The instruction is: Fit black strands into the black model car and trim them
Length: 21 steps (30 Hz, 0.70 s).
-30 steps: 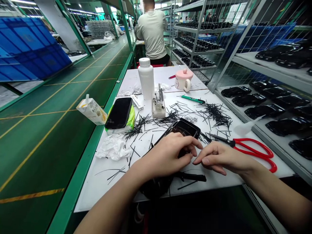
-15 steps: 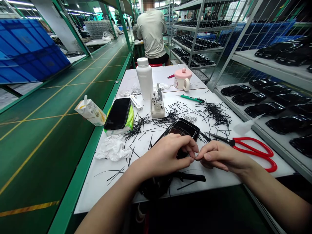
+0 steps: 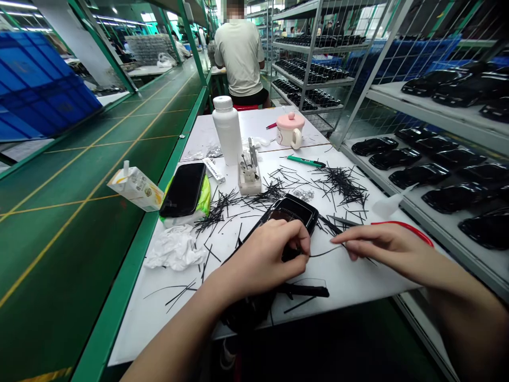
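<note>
The left hand [image 3: 260,260] curls closed around a glossy black case [image 3: 292,210] on the table, the right hand [image 3: 382,246] pinches a thin black strand [image 3: 324,252] running from it, and loose strands [image 3: 342,183] lie piled nearby, with more black cases [image 3: 405,158] shelved alongside.

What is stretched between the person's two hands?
In the head view, a thin black strand runs across the gap from the left hand to the right hand.
</note>
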Tool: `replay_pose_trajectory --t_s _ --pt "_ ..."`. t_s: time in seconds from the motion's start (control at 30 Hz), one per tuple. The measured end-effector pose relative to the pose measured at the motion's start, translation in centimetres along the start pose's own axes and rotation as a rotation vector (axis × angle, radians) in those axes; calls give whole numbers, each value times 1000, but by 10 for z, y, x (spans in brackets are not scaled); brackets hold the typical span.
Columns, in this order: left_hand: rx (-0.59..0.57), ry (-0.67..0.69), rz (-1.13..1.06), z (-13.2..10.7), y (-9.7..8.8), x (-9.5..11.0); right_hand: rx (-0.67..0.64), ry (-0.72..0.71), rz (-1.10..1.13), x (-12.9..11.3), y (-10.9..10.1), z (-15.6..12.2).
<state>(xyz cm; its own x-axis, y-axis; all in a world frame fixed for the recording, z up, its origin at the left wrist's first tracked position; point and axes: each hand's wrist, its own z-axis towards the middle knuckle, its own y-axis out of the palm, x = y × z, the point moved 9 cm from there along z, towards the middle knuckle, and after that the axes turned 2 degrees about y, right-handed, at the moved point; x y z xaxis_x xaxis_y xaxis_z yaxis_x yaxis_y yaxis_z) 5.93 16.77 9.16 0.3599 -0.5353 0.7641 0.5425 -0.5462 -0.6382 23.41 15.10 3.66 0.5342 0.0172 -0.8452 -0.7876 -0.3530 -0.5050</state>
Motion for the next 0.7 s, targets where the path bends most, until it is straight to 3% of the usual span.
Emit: replay_pose_trajectory --t_s 0.1,0.2,0.4,0.7 --pt "51 -7 -7 1 -2 0 191 15 -425 18 -41 -17" --pt "91 -20 -17 1 -4 -1 222 88 -605 47 -55 -27" --pt "136 -41 -46 1 -6 -6 362 67 -694 61 -65 -43" --pt "193 -123 -97 0 -9 -16 263 141 -600 74 -68 -44"
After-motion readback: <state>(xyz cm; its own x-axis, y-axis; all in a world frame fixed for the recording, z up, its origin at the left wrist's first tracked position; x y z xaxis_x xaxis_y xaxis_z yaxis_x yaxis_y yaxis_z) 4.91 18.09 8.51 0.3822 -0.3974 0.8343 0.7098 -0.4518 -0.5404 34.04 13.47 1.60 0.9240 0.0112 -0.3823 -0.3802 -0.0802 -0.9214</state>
